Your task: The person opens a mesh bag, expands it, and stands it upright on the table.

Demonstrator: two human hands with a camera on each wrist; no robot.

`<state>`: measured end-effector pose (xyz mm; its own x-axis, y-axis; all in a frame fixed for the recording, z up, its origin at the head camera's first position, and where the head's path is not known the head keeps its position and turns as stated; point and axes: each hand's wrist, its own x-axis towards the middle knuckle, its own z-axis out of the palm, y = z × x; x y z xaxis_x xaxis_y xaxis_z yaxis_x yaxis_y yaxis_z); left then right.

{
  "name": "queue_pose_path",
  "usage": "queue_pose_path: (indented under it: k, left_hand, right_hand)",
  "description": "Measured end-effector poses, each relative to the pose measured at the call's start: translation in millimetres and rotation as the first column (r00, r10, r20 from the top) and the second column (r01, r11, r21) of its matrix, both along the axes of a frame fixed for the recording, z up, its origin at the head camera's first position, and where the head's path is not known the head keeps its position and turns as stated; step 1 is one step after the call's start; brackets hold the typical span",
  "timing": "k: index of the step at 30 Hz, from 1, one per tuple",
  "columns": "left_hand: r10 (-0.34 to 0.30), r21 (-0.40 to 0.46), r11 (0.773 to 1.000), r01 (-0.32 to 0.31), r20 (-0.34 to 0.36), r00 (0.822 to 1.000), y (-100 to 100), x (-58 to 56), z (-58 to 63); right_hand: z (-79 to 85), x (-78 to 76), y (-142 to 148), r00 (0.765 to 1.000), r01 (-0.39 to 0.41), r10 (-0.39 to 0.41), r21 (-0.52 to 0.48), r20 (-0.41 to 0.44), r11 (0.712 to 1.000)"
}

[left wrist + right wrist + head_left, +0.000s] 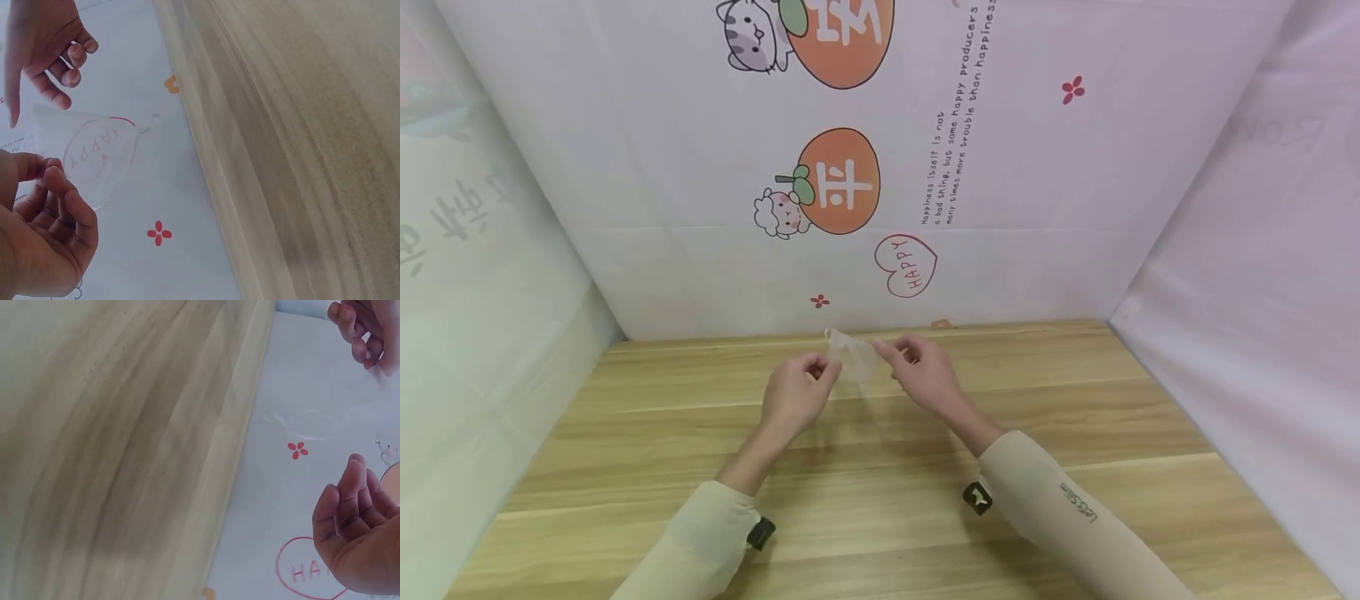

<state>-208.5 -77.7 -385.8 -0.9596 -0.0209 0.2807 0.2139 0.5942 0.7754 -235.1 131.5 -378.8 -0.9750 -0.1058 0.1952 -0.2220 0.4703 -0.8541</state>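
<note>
Film piece, thin, clear, crumpled: held in air between your hands, above far middle of wooden table, near printed backdrop. Left hand pinches its left edge, fingers curled. Right hand pinches right edge; grip point partly hidden. Left wrist view shows "HAPPY" heart reading through film. Judgement: near weightless, limp, slippery, tears or clings easily. Take hold at opposite edges with fingertip pinch; keep light tension, avoid the middle.
</note>
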Motion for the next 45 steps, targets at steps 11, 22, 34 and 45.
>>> queue_pose_path:
  k: [11, 22, 34, 45]
  left_hand:
    - [-0.033, 0.215, 0.973, 0.081, -0.220, 0.975, 4, -2.0, -7.8]
    - [-0.022, 0.394, 0.909, 0.139, -0.287, 0.958, 16, 4.5, -9.1]
    - [-0.032, 0.425, 0.890, 0.164, -0.302, 0.953, 23, 3.9, -17.3]
    - [-0.066, 0.352, 0.920, 0.175, -0.300, 0.952, 20, 6.2, -20.1]
  right_hand:
    - [-18.9, -6.1, -1, 0.949, 0.075, 0.047, -0.370, 0.312, 0.926]
    - [-30.0, -9.3, -14, 0.757, 0.154, 0.462, -0.813, 0.463, 0.562]
    - [-21.4, -8.6, -32, 0.776, 0.247, 0.463, -0.882, 0.428, 0.401]
    - [-15.9, -10.9, -32, 0.804, 0.297, 0.401, -0.881, 0.439, 0.368]
